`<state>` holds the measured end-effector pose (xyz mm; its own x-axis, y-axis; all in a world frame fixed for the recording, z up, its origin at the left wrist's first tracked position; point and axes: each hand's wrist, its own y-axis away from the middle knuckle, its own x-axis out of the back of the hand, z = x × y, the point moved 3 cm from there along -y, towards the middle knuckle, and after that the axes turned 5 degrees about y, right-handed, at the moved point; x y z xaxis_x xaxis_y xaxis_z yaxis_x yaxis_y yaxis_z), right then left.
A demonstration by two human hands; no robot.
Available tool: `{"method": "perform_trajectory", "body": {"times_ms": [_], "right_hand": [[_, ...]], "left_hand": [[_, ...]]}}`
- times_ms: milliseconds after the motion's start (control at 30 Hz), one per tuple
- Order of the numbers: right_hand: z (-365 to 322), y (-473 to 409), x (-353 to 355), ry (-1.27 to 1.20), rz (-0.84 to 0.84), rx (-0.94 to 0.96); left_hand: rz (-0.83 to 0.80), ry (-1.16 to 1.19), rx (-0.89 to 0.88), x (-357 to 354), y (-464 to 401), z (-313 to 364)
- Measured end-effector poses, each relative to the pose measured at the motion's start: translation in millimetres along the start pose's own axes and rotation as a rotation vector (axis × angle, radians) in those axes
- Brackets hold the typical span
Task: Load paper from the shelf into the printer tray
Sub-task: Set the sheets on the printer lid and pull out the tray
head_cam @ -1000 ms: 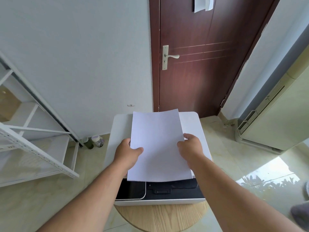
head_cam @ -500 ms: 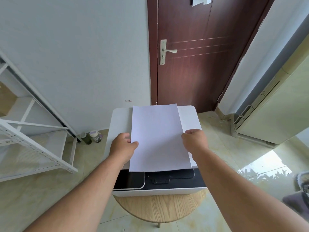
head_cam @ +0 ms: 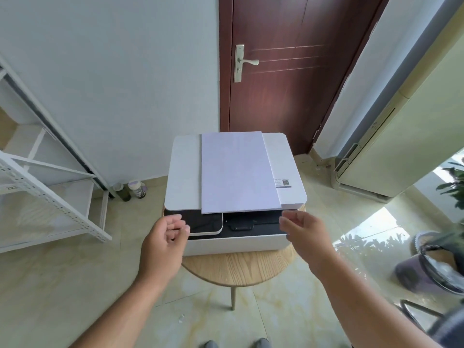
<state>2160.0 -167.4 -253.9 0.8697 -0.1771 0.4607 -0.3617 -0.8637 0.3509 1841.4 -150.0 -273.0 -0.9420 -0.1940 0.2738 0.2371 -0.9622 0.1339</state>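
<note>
**Paper rests on the printer, hands let go**

Paper (head_cam: pixel 239 172) lies flat on top of the printer (head_cam: pixel 184 172), just past the fingers of both hands. It is a thin white stack, so I think it is light, bendy and a bit slippery. Holding both long sides would keep it neat. The left hand (head_cam: pixel 163 243) and right hand (head_cam: pixel 305 234) have loose, half-curled fingers and hold nothing. The printer sits on a round wooden worktop (head_cam: pixel 236 268).
</note>
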Motion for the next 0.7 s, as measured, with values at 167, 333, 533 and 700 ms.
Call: {"method": "perform_trajectory", "body": {"times_ms": [167,333,533,700], "right_hand": [[58.2,26.7,-16.8,-0.015,-0.042,-0.095],[96.5,22.9,-20.9,0.012,-0.097,-0.147],[137.1,-15.4,-37.0,0.103,-0.067,-0.173],[159.2,-42.3,-48.2,0.043,-0.025,-0.185]], "left_hand": [[-0.065,0.001,0.193,-4.4,49.2,-61.2],[-0.060,-0.088,0.286,-14.3,45.6,-105.6],[0.021,-0.147,0.285,-32.7,19.1,-141.2],[0.051,-0.151,0.268,-43.7,1.8,-166.3]]}}
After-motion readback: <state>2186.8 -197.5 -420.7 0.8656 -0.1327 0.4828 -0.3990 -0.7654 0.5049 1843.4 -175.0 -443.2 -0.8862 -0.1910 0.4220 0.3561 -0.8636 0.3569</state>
